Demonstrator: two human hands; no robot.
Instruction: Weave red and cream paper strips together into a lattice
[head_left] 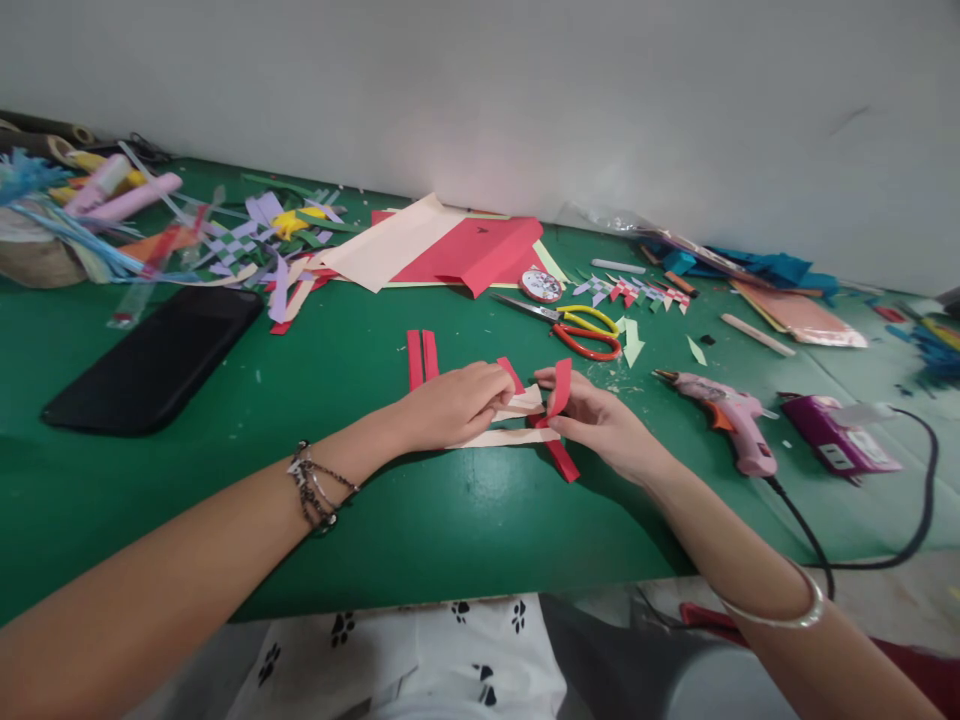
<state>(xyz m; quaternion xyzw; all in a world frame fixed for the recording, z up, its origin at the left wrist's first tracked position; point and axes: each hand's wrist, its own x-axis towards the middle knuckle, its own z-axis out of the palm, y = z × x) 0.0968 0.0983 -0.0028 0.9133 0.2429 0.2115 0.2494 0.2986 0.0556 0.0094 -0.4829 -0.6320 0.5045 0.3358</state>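
Observation:
In the head view, my left hand (461, 400) is closed at the ends of cream paper strips (517, 405), its fingertips bent down onto them. Another cream paper strip (502, 437) lies just below, running toward my right hand (596, 415). That hand pinches a red paper strip (559, 388), whose upper end curls upward. The lower red end (562, 462) sticks out under the cream strips. Between my hands a further red strip (511, 374) slants from behind the left fingers. Two red strips (422, 358) lie side by side beyond my left wrist. My fingers partly hide where the strips cross.
Scissors (577, 330) with yellow and orange handles lie beyond my hands. A pink glue gun (724, 415) and a purple box (836, 435) with a cable are at right. A black phone (157, 360) lies left. Red and cream paper sheets (450, 250) sit near the wall.

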